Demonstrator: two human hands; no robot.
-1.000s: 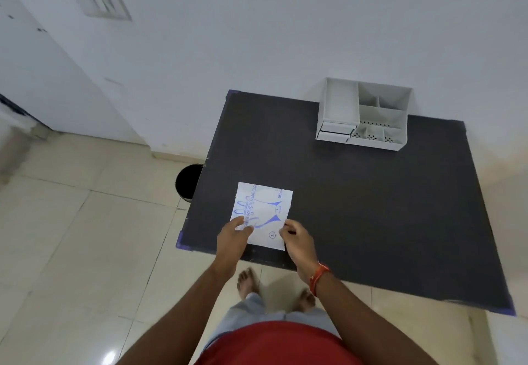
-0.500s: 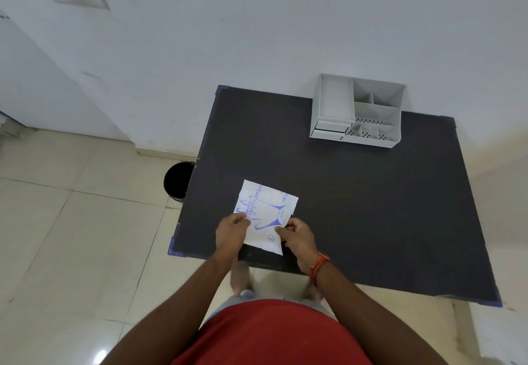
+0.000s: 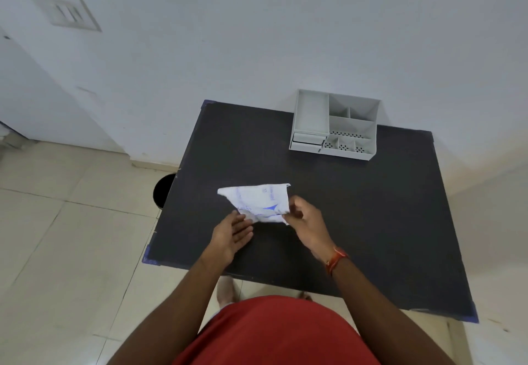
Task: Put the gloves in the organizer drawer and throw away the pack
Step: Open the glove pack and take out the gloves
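Observation:
A white glove pack point(image 3: 258, 202) with blue print is lifted off the black table point(image 3: 357, 207) and hangs tilted and creased. My right hand point(image 3: 304, 219) pinches its right edge. My left hand point(image 3: 231, 234) is flat and open, fingers spread, touching the pack's lower left corner from below. The grey desk organizer point(image 3: 335, 124) stands at the table's back edge against the wall, with a small drawer point(image 3: 307, 140) at its front left, pulled out slightly. The gloves themselves are not visible.
A black round bin point(image 3: 163, 190) stands on the tiled floor just left of the table, partly hidden by the table edge. A white wall runs behind the table. My feet are under the near table edge.
The pack has been lifted from flat on the table and turned sideways. My left hand let go and opened beneath it; my right hand kept its pinch.

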